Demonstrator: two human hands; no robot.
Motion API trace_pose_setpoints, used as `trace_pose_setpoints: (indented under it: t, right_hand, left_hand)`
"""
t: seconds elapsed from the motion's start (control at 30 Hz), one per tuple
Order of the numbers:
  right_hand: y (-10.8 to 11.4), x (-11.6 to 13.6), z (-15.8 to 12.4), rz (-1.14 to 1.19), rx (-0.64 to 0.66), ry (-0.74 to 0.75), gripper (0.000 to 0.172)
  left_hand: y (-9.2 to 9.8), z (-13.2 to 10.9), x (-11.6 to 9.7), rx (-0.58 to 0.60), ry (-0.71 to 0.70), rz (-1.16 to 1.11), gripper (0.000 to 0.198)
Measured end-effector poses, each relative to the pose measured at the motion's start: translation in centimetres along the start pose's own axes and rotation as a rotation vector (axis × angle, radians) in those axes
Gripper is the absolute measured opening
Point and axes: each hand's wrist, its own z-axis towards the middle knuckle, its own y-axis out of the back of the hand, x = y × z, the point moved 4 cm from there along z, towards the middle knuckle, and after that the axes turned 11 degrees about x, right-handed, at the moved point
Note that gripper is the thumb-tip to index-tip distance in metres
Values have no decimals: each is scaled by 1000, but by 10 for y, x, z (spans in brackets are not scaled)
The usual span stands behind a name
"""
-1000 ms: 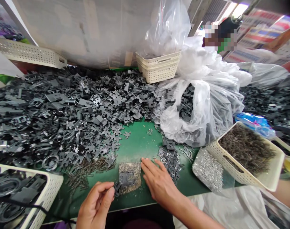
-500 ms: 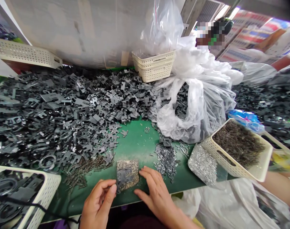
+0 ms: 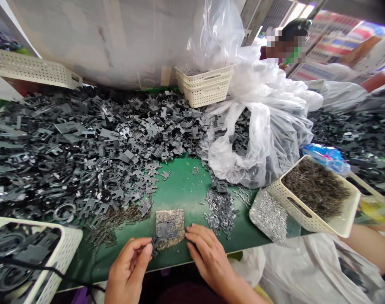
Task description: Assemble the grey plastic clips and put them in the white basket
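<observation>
**Grey part [image 3: 167, 231] laid on speckled block [image 3: 179, 216]; dark piece [image 3: 154, 246] pinched beside it**

The work appears to be partway through; the grey part has been placed flat on the block, near the front edge of the green table [image 3: 179, 181], while the dark piece is not seen joined to it; many parts are left loose in the heap [image 3: 116, 131] behind.

By the left hand [image 3: 129, 268], the dark piece is held between thumb and forefinger, nearly closed, just beside the block's left edge; the right hand [image 3: 209, 255] is loosely opened, fingers bent, nothing seen held, its fingertips placed at or just beside the block's right edge; contact cannot be told.

One block is counted, and one dark piece; whether the grey part is one moulding or several cannot be told; one spring pile [image 3: 106, 232], one clip pile [image 3: 222, 211] and one bag of silver bits [image 3: 270, 217] are seen; one spring basket [image 3: 282, 194] is seen at right; springs, clips and heaped parts are too many to be counted.
</observation>
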Motion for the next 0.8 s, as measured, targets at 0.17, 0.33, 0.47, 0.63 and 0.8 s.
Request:
trace_pose_setpoints:
  t: [0.17,0.33,0.47,0.63,0.8]
  right_hand:
    - [5,-1,-6,-29,72,129,24]
    - [29,-20,-33,-59,213,185,26]
    - [56,-55,-86,-185,388,152,30]
    - [84,-86,-126,-322,199,-21,23]
    - [73,-72,-83,-280,113,-92,20]
  left_hand:
    - [0,1,3,25,-4,17,32]
    - [2,3,2,23,16,7,36]
    - [5,5,5,1,87,-16,44]
    - [4,8,19,-19,203,-88,51]
    - [-3,10,19,24,213,-192,53]
